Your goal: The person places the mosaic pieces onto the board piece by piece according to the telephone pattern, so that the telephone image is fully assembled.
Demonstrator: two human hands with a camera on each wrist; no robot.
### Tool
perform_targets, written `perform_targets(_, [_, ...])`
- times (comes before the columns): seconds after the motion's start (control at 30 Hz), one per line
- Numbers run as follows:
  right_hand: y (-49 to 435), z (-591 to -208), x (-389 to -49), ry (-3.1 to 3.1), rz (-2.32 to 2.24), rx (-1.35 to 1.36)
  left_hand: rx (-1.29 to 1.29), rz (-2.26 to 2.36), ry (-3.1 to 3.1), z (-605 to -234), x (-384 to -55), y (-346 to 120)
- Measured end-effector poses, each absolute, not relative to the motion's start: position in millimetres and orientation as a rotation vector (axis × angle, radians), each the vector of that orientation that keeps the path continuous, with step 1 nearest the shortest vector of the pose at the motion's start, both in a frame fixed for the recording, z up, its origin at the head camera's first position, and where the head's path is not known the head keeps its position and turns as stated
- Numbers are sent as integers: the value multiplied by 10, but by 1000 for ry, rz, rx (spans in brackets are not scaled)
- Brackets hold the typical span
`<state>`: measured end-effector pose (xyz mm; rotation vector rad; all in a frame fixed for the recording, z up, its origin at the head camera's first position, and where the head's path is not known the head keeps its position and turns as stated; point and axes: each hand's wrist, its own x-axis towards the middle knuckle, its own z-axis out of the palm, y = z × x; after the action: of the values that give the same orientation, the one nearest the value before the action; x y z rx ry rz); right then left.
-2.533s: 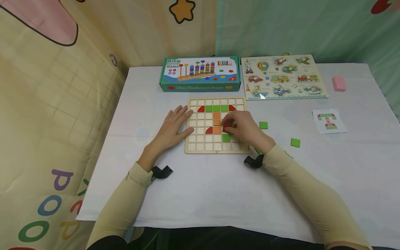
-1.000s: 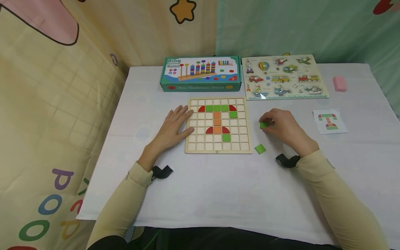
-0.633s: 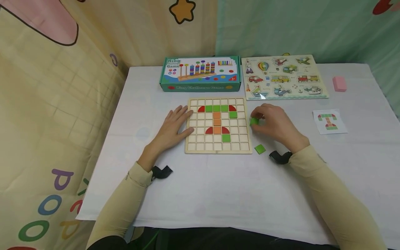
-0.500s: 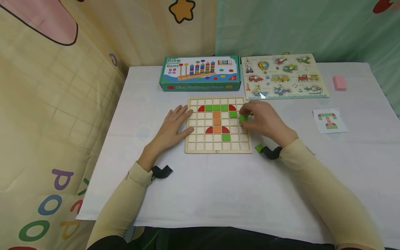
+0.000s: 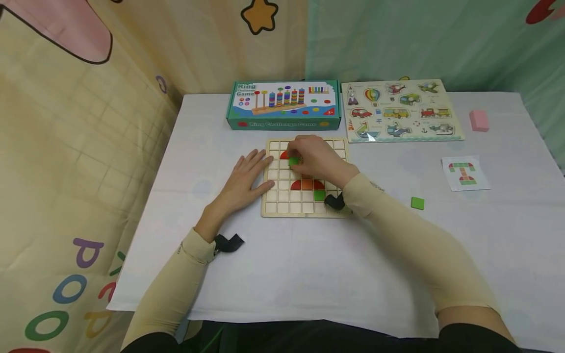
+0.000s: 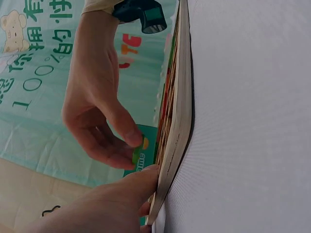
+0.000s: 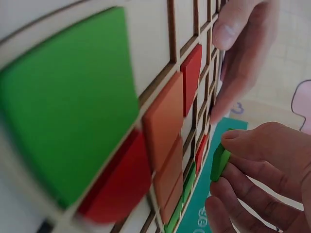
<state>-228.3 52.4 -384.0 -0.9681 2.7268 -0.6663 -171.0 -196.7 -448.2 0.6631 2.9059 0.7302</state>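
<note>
My right hand (image 5: 315,156) pinches a green square tile (image 7: 221,160) between thumb and fingers, over the upper left part of the wooden grid board (image 5: 282,215). In the left wrist view the tile (image 6: 137,152) stands on edge in the fingertips, off the board's surface. My left hand (image 5: 240,179) lies with straight fingers at the board's left edge, thumb and fingertips touching the frame. On the board sit red quarter-round pieces (image 5: 296,185), orange squares (image 7: 164,124) and a green square (image 5: 320,195); the right hand covers much of the upper pattern.
One loose green tile (image 5: 417,203) lies right of the board. Beyond it is a pattern card (image 5: 466,173) showing red, green and orange shapes. Behind stand a ring game box (image 5: 283,105), a vehicle puzzle board (image 5: 401,110) and a pink block (image 5: 478,120).
My right hand picked up a green tile from the table and carried it leftward across the board. Earlier it set down a red quarter-round piece. My left hand stays put.
</note>
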Motion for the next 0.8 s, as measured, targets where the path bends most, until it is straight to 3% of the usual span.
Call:
perform_targets(0.33, [256, -3944, -2376, 2682, -625, -1019, 659, 719, 2900, -4470, -1707, -1975])
perform_targets(0.8, [377, -3952, -2333, 2667, -619, -1018, 651, 708, 2900, -4460, -1707, -1964])
